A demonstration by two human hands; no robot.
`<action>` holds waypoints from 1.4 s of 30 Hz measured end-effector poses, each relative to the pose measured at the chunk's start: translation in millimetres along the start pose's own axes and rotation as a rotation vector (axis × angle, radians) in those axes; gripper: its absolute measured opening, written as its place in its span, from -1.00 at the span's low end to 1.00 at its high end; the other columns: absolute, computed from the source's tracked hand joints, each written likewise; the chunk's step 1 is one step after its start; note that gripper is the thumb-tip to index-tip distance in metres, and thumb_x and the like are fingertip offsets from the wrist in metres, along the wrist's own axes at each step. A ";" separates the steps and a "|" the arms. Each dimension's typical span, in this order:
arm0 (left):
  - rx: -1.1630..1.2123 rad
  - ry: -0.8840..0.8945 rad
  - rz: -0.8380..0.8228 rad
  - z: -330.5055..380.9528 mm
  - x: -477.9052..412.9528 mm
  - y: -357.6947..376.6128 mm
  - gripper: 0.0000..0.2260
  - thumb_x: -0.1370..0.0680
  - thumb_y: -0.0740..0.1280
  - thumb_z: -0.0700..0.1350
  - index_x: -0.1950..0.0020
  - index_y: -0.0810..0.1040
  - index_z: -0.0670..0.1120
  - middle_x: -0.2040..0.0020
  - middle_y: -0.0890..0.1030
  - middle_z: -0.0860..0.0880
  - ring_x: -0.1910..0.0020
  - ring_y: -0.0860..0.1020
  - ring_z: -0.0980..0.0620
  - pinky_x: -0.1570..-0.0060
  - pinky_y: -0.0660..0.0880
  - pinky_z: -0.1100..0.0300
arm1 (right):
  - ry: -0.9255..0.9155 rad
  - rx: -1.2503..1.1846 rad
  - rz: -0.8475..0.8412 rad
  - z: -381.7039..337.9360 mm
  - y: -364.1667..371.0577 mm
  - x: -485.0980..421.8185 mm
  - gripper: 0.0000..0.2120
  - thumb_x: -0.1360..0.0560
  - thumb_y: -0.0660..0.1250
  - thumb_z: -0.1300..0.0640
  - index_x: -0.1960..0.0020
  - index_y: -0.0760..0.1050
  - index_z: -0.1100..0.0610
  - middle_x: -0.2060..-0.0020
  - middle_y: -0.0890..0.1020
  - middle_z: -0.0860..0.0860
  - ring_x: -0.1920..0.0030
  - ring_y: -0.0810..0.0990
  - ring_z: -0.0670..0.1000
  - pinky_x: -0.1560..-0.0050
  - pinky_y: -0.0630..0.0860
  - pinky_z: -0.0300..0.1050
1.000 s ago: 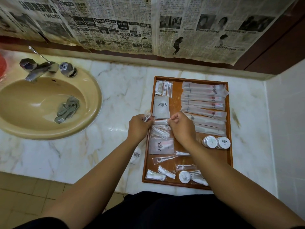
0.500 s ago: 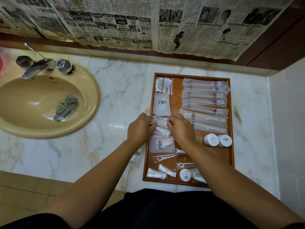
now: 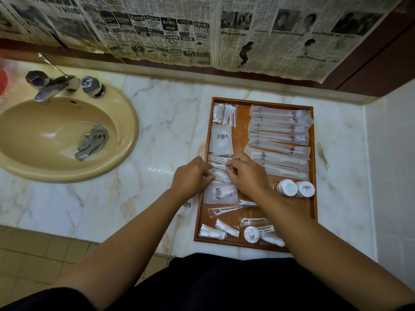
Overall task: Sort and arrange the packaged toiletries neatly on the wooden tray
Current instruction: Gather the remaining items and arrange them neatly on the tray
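Clear floss-pick packets [image 3: 219, 169] lie crosswise on wooden tray [image 3: 242, 115], pinched in left grip [image 3: 190, 176] and right grip [image 3: 247, 173]

Reddish-brown wooden tray [image 3: 314, 153] on white marble counter [image 3: 168, 135] with tan veins — beige sink [image 3: 125, 122], grey rag [image 3: 92, 142], black-and-white newsprint [image 3: 179, 32].

Beige sink [image 3: 45, 124] w/ chrome faucet [image 3: 54, 86], grey rag [image 3: 92, 142] in basin; marble counter [image 3: 168, 131]; newspaper [image 3: 157, 30] on wall.

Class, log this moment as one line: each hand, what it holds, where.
left hand: pinches floss picks | right hand: pinches floss picks | where: tray, left column | state: sorting unfinished
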State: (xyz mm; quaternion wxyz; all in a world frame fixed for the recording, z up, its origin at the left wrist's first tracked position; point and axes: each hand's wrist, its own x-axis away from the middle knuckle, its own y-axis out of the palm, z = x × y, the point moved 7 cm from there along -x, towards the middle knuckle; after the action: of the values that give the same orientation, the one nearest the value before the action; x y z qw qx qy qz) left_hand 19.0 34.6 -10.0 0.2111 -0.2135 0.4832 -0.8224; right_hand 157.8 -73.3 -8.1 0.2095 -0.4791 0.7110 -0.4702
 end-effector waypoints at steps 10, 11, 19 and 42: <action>-0.038 -0.013 -0.057 -2.5 -1.6 7.0 -0.73 -0.58 0.38 0.15 -0.17 0.69 0.03 0.01 0.58 0.00 0.16 0.58 0.00 0.29 0.33 0.24 | -0.103 0.077 -0.023 1.0 11.1 9.3 -0.80 -0.59 0.40 -0.02 -0.14 0.71 0.01 -0.01 0.60 -0.08 0.03 0.62 0.00 0.18 0.62 -0.05; -0.040 -0.014 -0.054 -2.8 -1.9 6.9 -0.73 -0.58 0.38 0.15 -0.17 0.69 0.03 0.01 0.58 0.00 0.16 0.58 0.00 0.29 0.34 0.24 | -0.107 0.087 -0.015 0.9 11.3 9.4 -0.81 -0.59 0.40 -0.02 -0.13 0.71 0.02 0.00 0.59 -0.07 0.04 0.62 0.00 0.19 0.62 -0.04; 0.201 -0.141 -0.020 -0.3 5.9 -10.4 -0.60 -0.56 0.38 0.10 -0.37 0.52 0.03 -0.21 0.60 0.04 -0.06 0.60 0.06 0.08 0.46 0.27 | -0.047 -0.038 0.030 -4.5 -2.3 13.1 -0.80 -0.58 0.39 0.00 -0.18 0.66 -0.03 -0.05 0.61 -0.11 0.04 0.62 -0.04 0.16 0.60 -0.10; 0.310 -0.086 -0.047 16.8 35.8 -9.4 -0.49 -0.61 0.30 -0.03 -0.54 0.25 0.06 -0.35 0.46 -0.01 -0.24 0.38 0.04 -0.24 0.41 0.12 | 0.497 -0.926 -0.222 -6.8 3.7 31.7 -0.94 -0.56 0.46 0.13 0.07 0.69 0.08 0.31 0.70 -0.04 0.42 0.49 -0.04 0.41 0.48 -0.16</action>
State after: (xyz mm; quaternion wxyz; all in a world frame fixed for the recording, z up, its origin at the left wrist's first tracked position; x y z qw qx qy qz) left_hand -2.4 7.1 11.0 0.2428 -0.2247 0.3357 -0.8820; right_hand 136.6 -97.6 -3.2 -0.2492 -0.4679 0.8173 -0.2259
